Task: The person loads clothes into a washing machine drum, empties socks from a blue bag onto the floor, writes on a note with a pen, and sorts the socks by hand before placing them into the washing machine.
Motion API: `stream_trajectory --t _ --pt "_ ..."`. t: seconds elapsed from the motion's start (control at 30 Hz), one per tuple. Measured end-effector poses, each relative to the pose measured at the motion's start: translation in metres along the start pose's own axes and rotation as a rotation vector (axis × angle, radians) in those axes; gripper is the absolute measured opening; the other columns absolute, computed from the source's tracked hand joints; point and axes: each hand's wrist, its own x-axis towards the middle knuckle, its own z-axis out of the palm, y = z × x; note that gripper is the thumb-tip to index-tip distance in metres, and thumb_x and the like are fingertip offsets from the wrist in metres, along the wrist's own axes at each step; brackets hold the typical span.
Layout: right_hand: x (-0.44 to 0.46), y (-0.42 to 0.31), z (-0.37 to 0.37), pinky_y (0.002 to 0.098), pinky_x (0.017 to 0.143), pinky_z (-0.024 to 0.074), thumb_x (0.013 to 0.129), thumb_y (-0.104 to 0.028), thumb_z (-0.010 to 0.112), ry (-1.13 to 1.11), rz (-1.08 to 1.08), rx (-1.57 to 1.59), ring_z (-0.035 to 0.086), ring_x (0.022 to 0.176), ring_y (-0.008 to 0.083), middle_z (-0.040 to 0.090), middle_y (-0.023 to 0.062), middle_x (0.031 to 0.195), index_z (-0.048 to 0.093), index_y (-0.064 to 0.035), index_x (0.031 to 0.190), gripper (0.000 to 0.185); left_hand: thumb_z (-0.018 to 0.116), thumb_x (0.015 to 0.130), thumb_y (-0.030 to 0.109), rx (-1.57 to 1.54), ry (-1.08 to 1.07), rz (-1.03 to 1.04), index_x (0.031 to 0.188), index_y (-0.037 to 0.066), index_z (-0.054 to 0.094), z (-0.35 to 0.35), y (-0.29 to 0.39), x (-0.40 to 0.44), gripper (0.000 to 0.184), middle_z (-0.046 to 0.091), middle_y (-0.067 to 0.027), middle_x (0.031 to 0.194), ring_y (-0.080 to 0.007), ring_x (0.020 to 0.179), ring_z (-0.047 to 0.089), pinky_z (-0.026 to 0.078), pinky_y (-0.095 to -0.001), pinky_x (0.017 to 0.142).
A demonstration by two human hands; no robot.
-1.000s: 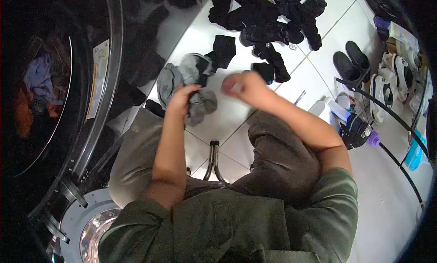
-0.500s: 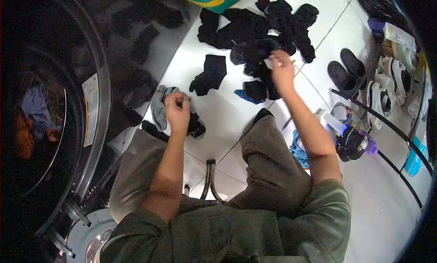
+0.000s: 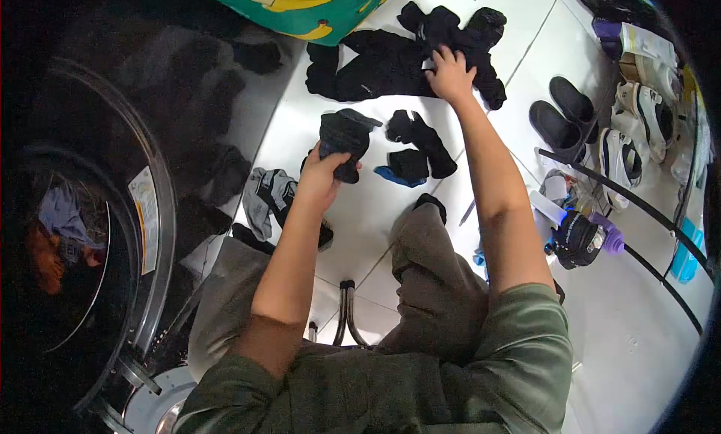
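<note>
My left hand (image 3: 321,175) is closed around a dark black sock (image 3: 347,133), raised above the tiled floor. My right hand (image 3: 453,76) lies with fingers spread on a heap of black socks (image 3: 390,64) at the top of the view. Between my hands and my knees sit another loose black sock (image 3: 433,145) and a small black bundle (image 3: 408,163) with a blue piece under it. Left of my left forearm is a grey and black pair of socks (image 3: 269,196), partly hidden by the arm.
An open front-loading machine door (image 3: 154,216) stands at left, with clothes (image 3: 64,208) visible inside the round opening. A green bag with yellow shapes (image 3: 300,6) is at the top. Black slippers (image 3: 567,114), white shoes (image 3: 622,160) and a black rack (image 3: 623,197) are at right.
My left hand has moved from the grey socks up and right, and now grips a black sock. My right hand's fingers have spread over the heap. The whole view has shifted slightly.
</note>
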Motion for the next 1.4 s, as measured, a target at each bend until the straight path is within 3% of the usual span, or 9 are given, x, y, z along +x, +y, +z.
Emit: stream_trajectory --t 0.13,0.27,0.33,0.53,0.6,0.73,1.0,1.07,1.4 --pt "-0.014 0.001 -0.013 0.0537 0.086 0.0356 0.07 -0.024 0.058 -0.208 -0.059 0.33 0.058 0.088 0.0264 0.063 0.0095 0.084 0.065 -0.0083 0.076 0.019 0.053 0.073 -0.001 0.032 0.017 0.026 0.107 0.001 0.047 -0.011 0.001 0.001 0.034 0.059 -0.0115 0.085 -0.0215 0.068 0.061 0.05 -0.0309 0.059" --pt "0.006 0.043 -0.018 0.0488 0.083 0.0389 0.064 -0.022 0.062 0.389 -0.064 0.219 0.054 0.092 0.0333 0.058 0.0121 0.1 0.067 -0.0117 0.077 0.018 0.053 0.074 -0.002 0.05 0.099 0.023 0.107 0.002 0.048 -0.011 0.003 0.004 0.034 0.06 -0.0108 0.086 -0.021 0.069 0.06 0.05 -0.0315 0.061" --pt "0.006 0.061 -0.011 0.0579 0.091 0.0296 0.07 -0.03 0.059 0.178 0.154 -0.079 0.05 0.103 0.0347 0.053 0.0096 0.118 0.069 -0.0169 0.09 0.026 0.054 0.073 -0.004 -0.092 0.094 0.1 0.108 0.0 0.048 -0.009 0.008 0.002 0.036 0.059 -0.0122 0.09 -0.0239 0.073 0.06 0.053 -0.0327 0.067" --pt "0.006 0.085 -0.054 0.0385 0.079 0.042 0.075 -0.037 0.052 -0.229 0.323 0.27 0.062 0.079 0.0249 0.066 0.0095 0.082 0.068 -0.0094 0.088 0.034 0.049 0.074 -0.004 -0.061 -0.16 0.172 0.12 -0.004 0.04 -0.02 0.05 -0.008 0.047 0.053 -0.0209 0.112 -0.0372 0.104 0.053 0.046 -0.0452 0.083" --pt "0.012 0.116 -0.051 0.0292 0.072 0.0454 0.074 -0.027 0.057 -0.591 0.318 1.053 0.06 0.078 0.0185 0.065 0.0102 0.081 0.065 0.0018 0.088 0.033 0.049 0.074 -0.005 -0.266 -0.375 0.099 0.121 -0.007 0.039 -0.021 0.052 -0.002 0.048 0.052 -0.0211 0.113 -0.0348 0.106 0.052 0.045 -0.0457 0.085" --pt "0.053 0.14 -0.025 0.0295 0.08 0.0432 0.076 -0.028 0.059 0.111 0.432 0.95 0.057 0.091 0.0228 0.062 0.0144 0.099 0.06 0.0005 0.104 0.04 0.056 0.071 -0.003 -0.277 -0.434 0.011 0.124 -0.004 0.036 -0.016 0.041 0.007 0.057 0.048 -0.0198 0.118 -0.0365 0.108 0.05 0.043 -0.0475 0.086" --pt "0.082 0.121 0.038 0.0343 0.1 0.0236 0.085 -0.04 0.05 -0.178 0.715 1.282 0.036 0.119 0.0245 0.044 0.0141 0.127 0.042 0.0013 0.125 0.058 0.057 0.068 -0.003 -0.186 -0.408 -0.114 0.123 -0.005 0.037 -0.021 0.033 -0.005 0.059 0.05 -0.0214 0.116 -0.0366 0.107 0.051 0.043 -0.0455 0.087" --pt "0.072 0.089 -0.028 0.0328 0.099 0.0257 0.087 -0.029 0.048 0.242 0.862 1.47 0.042 0.114 0.0236 0.051 0.0156 0.119 0.052 0.008 0.111 0.045 0.056 0.068 -0.004 -0.17 -0.367 -0.123 0.123 -0.006 0.037 -0.023 0.034 -0.003 0.058 0.051 -0.0214 0.116 -0.0362 0.107 0.051 0.043 -0.0453 0.088" --pt "-0.016 -0.009 -0.177 0.0295 0.09 0.0375 0.086 -0.019 0.051 -0.179 -0.167 1.071 0.054 0.098 0.0188 0.06 0.0089 0.106 0.065 -0.0025 0.097 0.025 0.053 0.078 0.004 -0.227 -0.328 0.082 0.121 -0.004 0.039 -0.008 0.018 -0.006 0.046 0.053 -0.0154 0.113 -0.0279 0.104 0.053 0.038 -0.0377 0.094"
